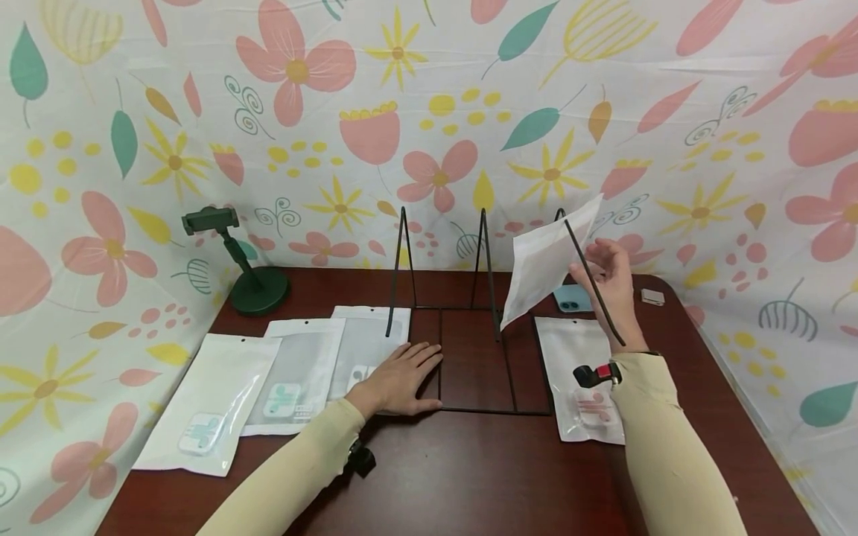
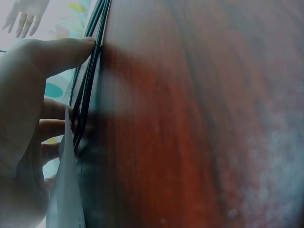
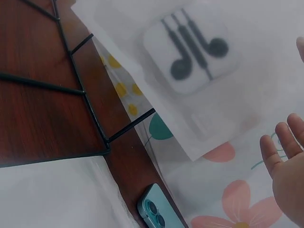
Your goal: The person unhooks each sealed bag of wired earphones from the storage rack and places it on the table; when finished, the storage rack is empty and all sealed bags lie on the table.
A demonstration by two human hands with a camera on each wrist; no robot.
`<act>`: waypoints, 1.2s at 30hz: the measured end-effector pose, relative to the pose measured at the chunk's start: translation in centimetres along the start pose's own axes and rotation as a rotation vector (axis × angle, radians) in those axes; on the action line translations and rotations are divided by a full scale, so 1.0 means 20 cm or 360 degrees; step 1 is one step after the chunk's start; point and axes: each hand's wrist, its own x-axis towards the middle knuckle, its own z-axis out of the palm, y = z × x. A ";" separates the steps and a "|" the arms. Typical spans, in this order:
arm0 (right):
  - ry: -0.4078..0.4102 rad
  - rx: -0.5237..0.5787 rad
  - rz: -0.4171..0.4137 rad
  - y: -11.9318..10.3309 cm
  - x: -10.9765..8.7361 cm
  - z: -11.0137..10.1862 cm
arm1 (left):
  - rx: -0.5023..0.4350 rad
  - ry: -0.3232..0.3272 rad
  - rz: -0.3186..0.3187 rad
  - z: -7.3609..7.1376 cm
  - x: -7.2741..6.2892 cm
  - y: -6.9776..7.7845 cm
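A black wire display rack [image 1: 441,357] with three upright prongs stands on the table. My left hand [image 1: 401,378] lies on the left side of its base with fingers stretched out; in the left wrist view the thumb [image 2: 71,52] rests against the base wires. On the right prong a white pouch [image 1: 546,260] hangs tilted. Through it, in the right wrist view, a square earphone case [image 3: 190,50] with dark earphones shows. My right hand [image 1: 611,279] is beside this pouch, behind the sloping prong wire, its fingers loosely bent and apart from the pouch in the right wrist view.
Several pouches with earphone cases lie overlapping at the left, such as a white pouch [image 1: 228,380]. Another pouch [image 1: 559,372] lies right of the rack. A blue phone [image 1: 572,298], a small white item [image 1: 652,297] and a green phone stand [image 1: 259,289] sit near the back edge.
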 end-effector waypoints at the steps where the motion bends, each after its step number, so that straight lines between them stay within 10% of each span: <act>1: -0.0012 -0.0033 0.0009 0.01 0.00 0.00 | -0.0001 -0.0004 -0.0002 0.00 0.00 0.00; 14: -0.0044 0.0314 0.0108 0.02 0.02 0.05 | -0.0016 -0.0014 -0.0011 0.01 0.01 -0.01; 36: -0.0064 -0.0130 -0.0043 0.07 -0.09 -0.02 | 0.0010 -0.0043 -0.0027 -0.01 0.00 0.00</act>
